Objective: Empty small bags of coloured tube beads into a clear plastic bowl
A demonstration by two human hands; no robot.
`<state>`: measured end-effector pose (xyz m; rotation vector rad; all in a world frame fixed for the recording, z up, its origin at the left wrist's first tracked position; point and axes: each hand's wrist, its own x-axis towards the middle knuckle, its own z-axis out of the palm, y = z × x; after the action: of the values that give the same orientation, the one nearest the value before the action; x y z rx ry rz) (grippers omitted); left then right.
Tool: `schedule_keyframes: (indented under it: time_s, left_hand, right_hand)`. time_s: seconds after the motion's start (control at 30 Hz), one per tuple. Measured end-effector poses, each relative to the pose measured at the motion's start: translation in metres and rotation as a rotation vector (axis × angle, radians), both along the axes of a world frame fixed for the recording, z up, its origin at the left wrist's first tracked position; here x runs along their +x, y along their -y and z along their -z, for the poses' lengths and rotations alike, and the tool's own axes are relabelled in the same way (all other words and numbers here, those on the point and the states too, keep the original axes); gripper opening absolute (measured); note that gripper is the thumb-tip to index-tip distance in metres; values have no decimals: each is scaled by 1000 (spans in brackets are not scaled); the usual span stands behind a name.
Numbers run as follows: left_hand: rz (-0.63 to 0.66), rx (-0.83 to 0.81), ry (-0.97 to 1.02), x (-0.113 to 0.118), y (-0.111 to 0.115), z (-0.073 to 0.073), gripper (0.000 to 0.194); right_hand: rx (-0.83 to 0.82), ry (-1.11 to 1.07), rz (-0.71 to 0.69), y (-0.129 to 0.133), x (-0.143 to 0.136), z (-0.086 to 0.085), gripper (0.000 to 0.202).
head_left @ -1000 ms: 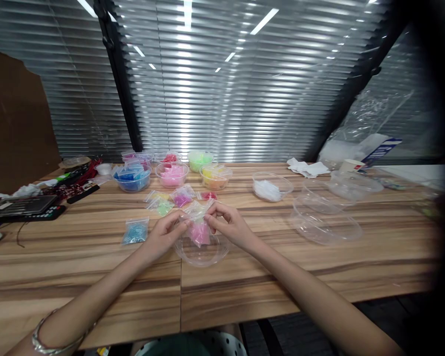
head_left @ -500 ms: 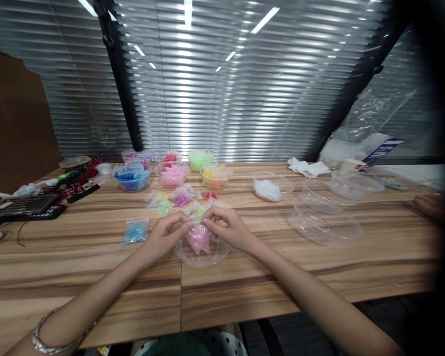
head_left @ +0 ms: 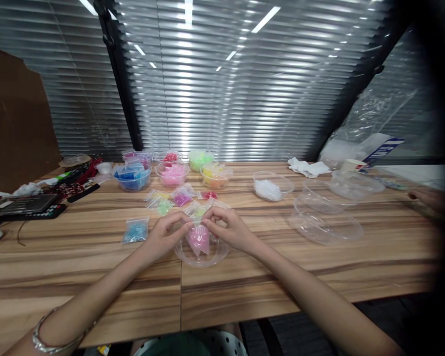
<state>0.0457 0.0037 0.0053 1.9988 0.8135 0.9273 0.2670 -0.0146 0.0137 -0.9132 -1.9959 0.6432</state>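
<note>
A small clear bag of pink material (head_left: pixel 199 240) hangs upright between my hands, over a round clear plastic bowl (head_left: pixel 203 262). My left hand (head_left: pixel 170 230) pinches its top edge on the left, and my right hand (head_left: pixel 226 227) pinches the same edge on the right. Just behind the fingers lie clear bags with yellow-green content (head_left: pixel 199 211). A bag of blue beads (head_left: pixel 135 231) rests left of my left hand. Purple (head_left: pixel 182 196), green (head_left: pixel 164 206) and red (head_left: pixel 208 195) bags lie farther back.
Clear bowls with blue (head_left: pixel 132 179), pink (head_left: pixel 172 174), green (head_left: pixel 200 160) and orange (head_left: pixel 215 177) bags stand at the back. Right of them are a bowl of white bags (head_left: pixel 269 189) and clear containers (head_left: pixel 328 225). Another person's hand (head_left: pixel 428 198) is at the far right.
The other person's hand at the far right has shifted slightly. My hands and the pink bag have hardly moved.
</note>
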Motion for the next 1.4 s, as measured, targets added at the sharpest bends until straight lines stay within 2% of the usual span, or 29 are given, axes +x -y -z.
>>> schedule_keyframes:
  time_s: [0.67,1.03,1.4]
  left_hand:
    - [4,32,-25,0,2,-4,24]
    - [82,52,-63,0,4,-8,20]
    - [7,36,-39,1,4,-4,21]
  right_hand:
    - [-6,-5,-37,1,-1,-2,26]
    - [-43,20,-100,4,0,-6,17]
    - [-50,45,-68,5,1,-6,21]
